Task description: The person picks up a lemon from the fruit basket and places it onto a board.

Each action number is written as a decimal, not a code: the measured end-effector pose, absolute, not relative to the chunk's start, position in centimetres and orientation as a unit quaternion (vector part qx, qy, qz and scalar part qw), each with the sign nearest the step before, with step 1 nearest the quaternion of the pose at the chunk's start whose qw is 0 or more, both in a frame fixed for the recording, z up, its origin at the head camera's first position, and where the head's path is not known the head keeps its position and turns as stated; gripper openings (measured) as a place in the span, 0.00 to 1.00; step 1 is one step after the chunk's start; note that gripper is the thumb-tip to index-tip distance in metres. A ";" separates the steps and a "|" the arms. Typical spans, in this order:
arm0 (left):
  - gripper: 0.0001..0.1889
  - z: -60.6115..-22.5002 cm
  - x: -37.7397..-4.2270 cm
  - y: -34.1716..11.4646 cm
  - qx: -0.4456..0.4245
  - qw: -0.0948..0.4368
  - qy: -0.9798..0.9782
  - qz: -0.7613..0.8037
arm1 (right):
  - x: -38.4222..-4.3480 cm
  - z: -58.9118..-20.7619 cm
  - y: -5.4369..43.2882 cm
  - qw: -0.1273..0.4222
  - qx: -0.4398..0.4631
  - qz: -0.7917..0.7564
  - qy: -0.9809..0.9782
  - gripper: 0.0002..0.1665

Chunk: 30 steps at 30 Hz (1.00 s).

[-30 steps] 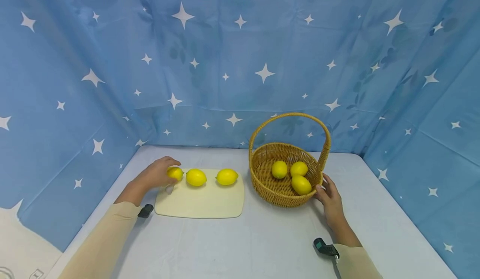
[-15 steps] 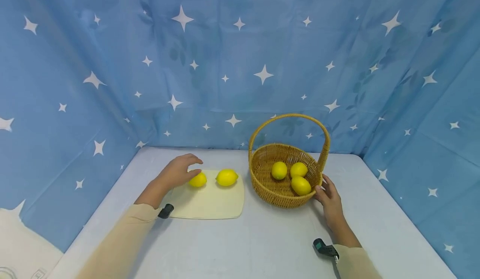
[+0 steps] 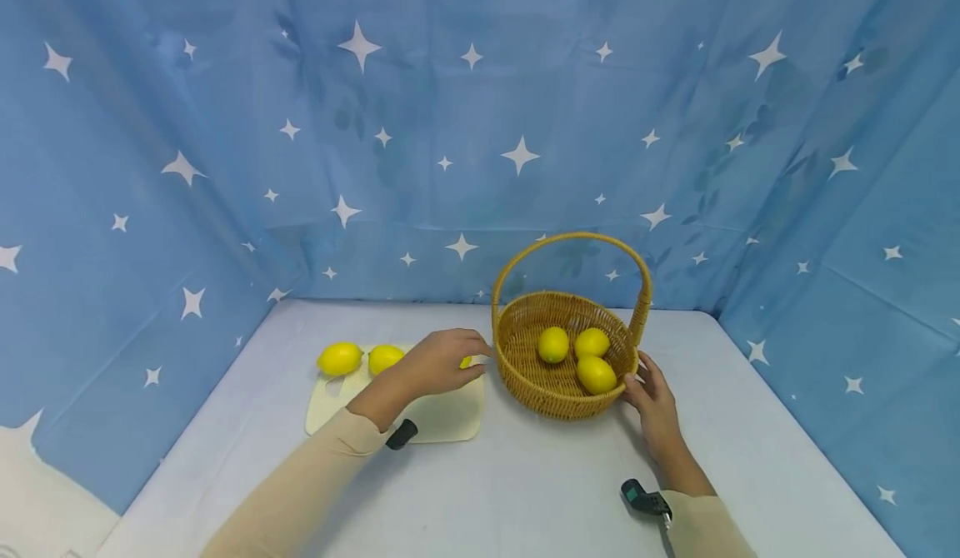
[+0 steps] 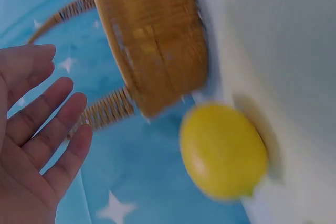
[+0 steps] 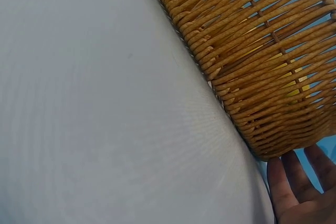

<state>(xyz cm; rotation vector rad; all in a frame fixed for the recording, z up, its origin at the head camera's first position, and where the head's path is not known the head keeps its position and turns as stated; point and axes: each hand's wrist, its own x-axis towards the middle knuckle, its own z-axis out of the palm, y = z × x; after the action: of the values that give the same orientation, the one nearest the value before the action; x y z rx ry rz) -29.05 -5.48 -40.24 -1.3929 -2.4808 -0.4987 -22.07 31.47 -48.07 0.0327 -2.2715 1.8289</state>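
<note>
My left hand [image 3: 444,363] reaches over the right end of a cream cutting board [image 3: 452,421], palm empty and fingers loosely spread. Beneath it the rightmost lemon [image 4: 223,150] is mostly covered in the head view; the left wrist view shows it apart from the fingers. Two more lemons, one at the far left [image 3: 340,359] and a middle one [image 3: 385,359], lie along the board's back. My right hand [image 3: 654,404] holds the right side of a wicker basket [image 3: 551,401], thumb at the rim and fingertips against the outer wall [image 5: 278,103]. Three lemons [image 3: 596,375] sit inside the basket.
A tall arched handle [image 3: 573,236] rises over the basket, close to my left fingertips in the head view. A white cloth covers the table [image 3: 480,500]. Blue star-patterned curtains [image 3: 420,125] stand behind it and at both sides.
My left hand has moved right along the board, from the leftmost lemon past the middle one to the rightmost. The lemons stay in place. My right hand keeps its hold on the basket.
</note>
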 end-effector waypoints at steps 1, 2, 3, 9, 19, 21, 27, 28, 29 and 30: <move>0.10 -40.2 -29.0 -4.7 -0.486 0.124 -0.848 -0.170 | -22.0 -48.0 31.5 0.113 0.011 0.622 -0.774 0.41; 0.10 -40.1 -29.0 -4.0 -0.494 0.120 -0.844 -0.171 | -22.0 -47.9 31.5 0.116 0.012 0.622 -0.774 0.41; 0.10 -40.1 -29.0 -3.3 -0.499 0.116 -0.842 -0.169 | -22.1 -47.9 31.5 0.117 0.012 0.624 -0.773 0.41; 0.12 -40.0 -29.1 0.2 -0.522 0.091 -0.835 -0.147 | -22.2 -47.8 31.6 0.120 0.013 0.625 -0.771 0.40; 0.17 -40.2 -29.8 4.3 -0.529 0.035 -0.836 -0.140 | -22.3 -48.1 31.3 0.115 0.018 0.637 -0.762 0.38; 0.19 -40.1 -29.9 5.2 -0.529 0.026 -0.837 -0.137 | -22.3 -48.1 31.3 0.113 0.015 0.635 -0.764 0.39; 0.23 -40.1 -29.9 8.0 -0.517 -0.001 -0.847 -0.123 | -22.2 -48.1 31.5 0.105 0.007 0.626 -0.773 0.40; 0.23 -40.1 -29.9 8.5 -0.515 -0.008 -0.849 -0.121 | -22.1 -48.1 31.5 0.105 0.006 0.624 -0.774 0.40; 0.24 -40.1 -29.8 8.9 -0.514 -0.015 -0.849 -0.123 | -22.1 -48.0 31.6 0.105 0.006 0.624 -0.774 0.39; 0.24 -40.3 -29.8 9.4 -0.514 -0.022 -0.848 -0.125 | -22.1 -48.0 31.6 0.105 0.006 0.624 -0.774 0.39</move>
<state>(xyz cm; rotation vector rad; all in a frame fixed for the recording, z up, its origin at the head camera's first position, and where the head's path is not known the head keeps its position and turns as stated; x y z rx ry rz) -29.79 9.38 -40.27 -1.6377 -2.7022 -0.3978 -22.09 31.63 -48.01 0.0175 -2.2815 1.8409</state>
